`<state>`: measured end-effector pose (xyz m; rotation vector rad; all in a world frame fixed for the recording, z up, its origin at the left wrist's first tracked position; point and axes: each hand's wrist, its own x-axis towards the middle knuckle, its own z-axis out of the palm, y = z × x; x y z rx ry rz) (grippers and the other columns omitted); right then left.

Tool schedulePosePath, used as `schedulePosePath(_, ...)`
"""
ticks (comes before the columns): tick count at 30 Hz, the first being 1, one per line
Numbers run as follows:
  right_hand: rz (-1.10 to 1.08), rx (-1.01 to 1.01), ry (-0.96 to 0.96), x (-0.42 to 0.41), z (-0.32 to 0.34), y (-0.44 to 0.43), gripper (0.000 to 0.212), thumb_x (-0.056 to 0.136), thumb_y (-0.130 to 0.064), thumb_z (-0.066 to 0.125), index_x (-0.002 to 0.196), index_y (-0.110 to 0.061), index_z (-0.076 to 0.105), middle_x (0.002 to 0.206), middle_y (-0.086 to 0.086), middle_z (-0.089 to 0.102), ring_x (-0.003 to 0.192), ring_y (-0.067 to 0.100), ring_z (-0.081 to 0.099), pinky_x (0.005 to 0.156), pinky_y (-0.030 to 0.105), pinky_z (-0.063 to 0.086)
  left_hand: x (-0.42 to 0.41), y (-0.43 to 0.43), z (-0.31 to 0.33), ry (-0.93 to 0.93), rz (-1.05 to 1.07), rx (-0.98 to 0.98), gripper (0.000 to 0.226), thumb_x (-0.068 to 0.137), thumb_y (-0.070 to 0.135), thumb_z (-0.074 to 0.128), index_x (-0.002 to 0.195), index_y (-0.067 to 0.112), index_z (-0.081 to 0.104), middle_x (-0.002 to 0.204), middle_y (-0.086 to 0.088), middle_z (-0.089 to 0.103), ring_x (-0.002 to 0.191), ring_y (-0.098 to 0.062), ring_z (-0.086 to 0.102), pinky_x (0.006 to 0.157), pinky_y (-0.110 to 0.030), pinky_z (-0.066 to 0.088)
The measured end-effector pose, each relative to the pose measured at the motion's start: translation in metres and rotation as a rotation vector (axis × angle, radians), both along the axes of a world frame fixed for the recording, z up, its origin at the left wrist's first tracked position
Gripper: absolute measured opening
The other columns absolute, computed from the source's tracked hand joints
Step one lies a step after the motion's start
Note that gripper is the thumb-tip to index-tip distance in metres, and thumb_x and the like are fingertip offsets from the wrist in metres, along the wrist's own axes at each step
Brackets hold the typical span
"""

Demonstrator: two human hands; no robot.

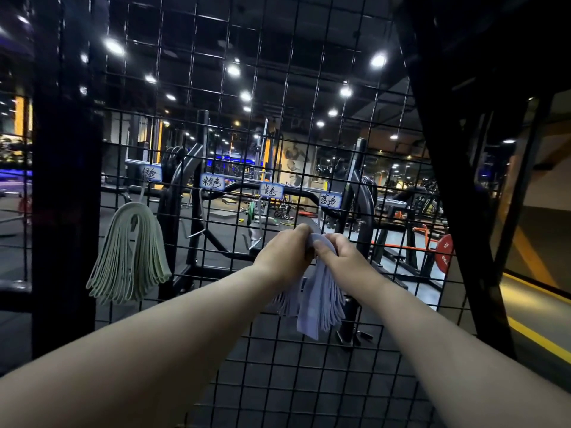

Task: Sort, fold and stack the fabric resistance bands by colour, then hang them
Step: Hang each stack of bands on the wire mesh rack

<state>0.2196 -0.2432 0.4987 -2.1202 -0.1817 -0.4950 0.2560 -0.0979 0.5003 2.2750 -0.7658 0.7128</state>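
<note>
left grip (285,253): fingers curled round the top of a folded pale lilac fabric band bundle (321,301) | right grip (338,256): pinches the same top, touching the left grip | bundle hangs against a black wire grid panel (278,366), right of centre, below white handwritten paper labels (272,190) | pale green fabric band bundle (131,257): hangs on the grid, well to the left

On wire grid (255,88), hanging bundle (129,254) at left, second bundle (321,291) right of it, labels (212,181) above.
</note>
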Motion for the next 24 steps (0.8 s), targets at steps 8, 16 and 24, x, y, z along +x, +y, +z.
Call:
schedulePosePath(8, 0.06, -0.142, 0.022, -0.004, 0.005, -0.012, 0.042, 0.099, -0.043, 0.052, 0.136, -0.022, 0.052, 0.122, -0.002, 0.065, 0.116, 0.01, 0.059, 0.098, 0.029, 0.046, -0.004, 0.001, -0.002, -0.042, 0.05, 0.012, 0.029, 0.099, 0.034, 0.05, 0.119, 0.016, 0.06, 0.107, -0.008, 0.069, 0.096, -0.03, 0.065, 0.078, -0.043, 0.054)
schedulePosePath(16, -0.038, -0.226, -0.08, 0.0, -0.007, -0.011, 0.052, 0.1, -0.052, 0.043, 0.141, -0.022, 0.051, 0.136, 0.0, 0.056, 0.128, 0.016, 0.05, 0.11, 0.039, 0.039, 0.001, -0.002, -0.009, -0.096, 0.068, 0.017, 0.031, 0.099, 0.037, 0.049, 0.121, 0.017, 0.058, 0.112, -0.009, 0.066, 0.1, -0.029, 0.064, 0.08, -0.043, 0.054)
schedulePosePath(24, -0.113, -0.298, -0.114, -0.004, -0.011, -0.005, 0.047, 0.104, -0.043, 0.035, 0.141, -0.018, 0.049, 0.136, 0.003, 0.044, 0.128, 0.015, 0.042, 0.102, 0.024, 0.029, 0.0, -0.004, -0.012, -0.099, 0.111, 0.051, 0.035, 0.101, 0.041, 0.042, 0.125, 0.018, 0.055, 0.114, -0.007, 0.059, 0.104, -0.028, 0.059, 0.079, -0.039, 0.051)
